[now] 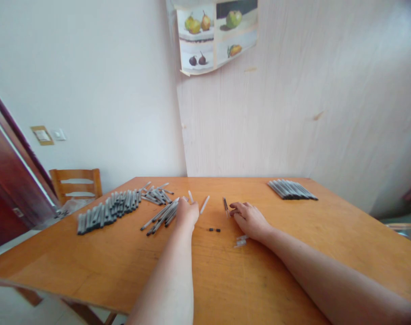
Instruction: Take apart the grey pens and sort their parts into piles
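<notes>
My left hand is at the right end of a loose bunch of grey pens with black ends; its fingers are bent and what they hold, if anything, is hidden. Two pale pen barrels lie just beyond and beside it. My right hand rests on the table with its fingertips beside dark thin refills, fingers bent and somewhat apart. Small clear caps lie under its wrist side. Two small black plugs lie between my hands.
A long row of pens lines the left of the wooden table, with more pens behind. A neat pen row sits at the back right. A wooden chair stands beyond the left edge.
</notes>
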Available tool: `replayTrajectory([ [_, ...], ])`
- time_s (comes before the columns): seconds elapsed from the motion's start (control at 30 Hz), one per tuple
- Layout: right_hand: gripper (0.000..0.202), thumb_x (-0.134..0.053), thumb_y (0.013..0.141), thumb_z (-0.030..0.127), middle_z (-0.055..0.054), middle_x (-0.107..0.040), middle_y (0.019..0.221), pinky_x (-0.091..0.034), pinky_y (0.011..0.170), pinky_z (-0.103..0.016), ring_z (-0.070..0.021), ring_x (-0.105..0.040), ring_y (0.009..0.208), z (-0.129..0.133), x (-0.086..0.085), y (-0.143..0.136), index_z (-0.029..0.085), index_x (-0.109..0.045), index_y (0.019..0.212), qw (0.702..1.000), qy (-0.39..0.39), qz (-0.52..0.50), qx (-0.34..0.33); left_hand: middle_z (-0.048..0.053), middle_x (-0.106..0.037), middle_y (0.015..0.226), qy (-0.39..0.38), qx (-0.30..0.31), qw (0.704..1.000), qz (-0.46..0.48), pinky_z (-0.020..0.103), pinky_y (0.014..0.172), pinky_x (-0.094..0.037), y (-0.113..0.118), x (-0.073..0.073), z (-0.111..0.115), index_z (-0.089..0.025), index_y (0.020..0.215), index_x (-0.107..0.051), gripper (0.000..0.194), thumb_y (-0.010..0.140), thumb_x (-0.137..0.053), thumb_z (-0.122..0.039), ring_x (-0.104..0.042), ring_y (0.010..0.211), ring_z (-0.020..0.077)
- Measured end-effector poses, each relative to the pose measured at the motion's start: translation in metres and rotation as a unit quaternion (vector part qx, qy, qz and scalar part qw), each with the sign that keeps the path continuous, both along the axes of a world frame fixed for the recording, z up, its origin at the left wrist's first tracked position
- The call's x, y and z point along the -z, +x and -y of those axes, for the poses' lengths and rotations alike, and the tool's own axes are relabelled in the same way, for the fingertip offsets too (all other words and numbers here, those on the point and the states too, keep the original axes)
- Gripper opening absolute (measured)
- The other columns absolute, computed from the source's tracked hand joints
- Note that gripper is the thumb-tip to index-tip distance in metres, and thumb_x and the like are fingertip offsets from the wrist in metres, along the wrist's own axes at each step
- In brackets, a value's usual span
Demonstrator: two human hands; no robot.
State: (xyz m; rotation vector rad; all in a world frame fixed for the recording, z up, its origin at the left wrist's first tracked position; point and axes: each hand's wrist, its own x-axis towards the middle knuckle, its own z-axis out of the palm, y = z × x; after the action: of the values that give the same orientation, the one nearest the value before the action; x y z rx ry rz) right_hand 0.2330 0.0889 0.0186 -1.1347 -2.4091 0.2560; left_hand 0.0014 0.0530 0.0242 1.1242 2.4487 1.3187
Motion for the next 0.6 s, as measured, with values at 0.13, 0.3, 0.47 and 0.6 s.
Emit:
replayTrajectory([
  [0.13,0.041,-0.043,0.085,0.021,-0.008,-0.07,0.106,-0.041,0.09,-0.03,-0.0212,-0.058,0.105,0.0,0.001,0.001,0.018,-0.058,0.124,1.0,0.0,-0.014,-0.005,0.014,-0.069,0.102,-0.064,0.008,0.993,-0.095,0.031,0.076,-0.046,0.0,-0.001,0.006,-0.019,0.105,-0.058,0.026,0.083,-0.053,-0.032,-0.065,0.095,0.0251],
  [0.3,0.039,-0.046,0.083,0.022,-0.006,-0.072,0.102,-0.042,0.089,-0.029,-0.0208,-0.057,0.105,0.001,0.003,0.001,0.017,-0.058,0.12,0.998,-0.005,-0.064,0.002,0.012,-0.071,0.096,-0.134,0.048,0.975,-0.173,0.032,0.075,-0.047,0.002,-0.005,0.011,-0.021,0.09,-0.066,0.021,0.086,-0.049,-0.033,-0.066,0.091,0.0254],
  [0.47,0.037,-0.047,0.084,0.024,-0.005,-0.072,0.1,-0.042,0.088,-0.029,-0.0207,-0.058,0.103,0.002,0.004,0.001,0.017,-0.06,0.118,0.996,-0.014,-0.085,0.021,0.015,-0.069,0.099,-0.164,0.061,0.962,-0.208,0.034,0.073,-0.047,0.002,-0.005,0.01,-0.021,0.091,-0.07,0.027,0.086,-0.048,-0.036,-0.065,0.092,0.0271],
  [0.6,0.036,-0.046,0.085,0.024,-0.006,-0.072,0.102,-0.042,0.089,-0.029,-0.0205,-0.058,0.104,0.002,0.002,0.002,0.017,-0.06,0.118,0.995,-0.023,-0.086,0.037,0.018,-0.068,0.103,-0.149,0.066,0.962,-0.22,0.035,0.075,-0.047,0.003,-0.006,0.011,-0.018,0.092,-0.071,0.033,0.088,-0.044,-0.037,-0.064,0.095,0.0284],
])
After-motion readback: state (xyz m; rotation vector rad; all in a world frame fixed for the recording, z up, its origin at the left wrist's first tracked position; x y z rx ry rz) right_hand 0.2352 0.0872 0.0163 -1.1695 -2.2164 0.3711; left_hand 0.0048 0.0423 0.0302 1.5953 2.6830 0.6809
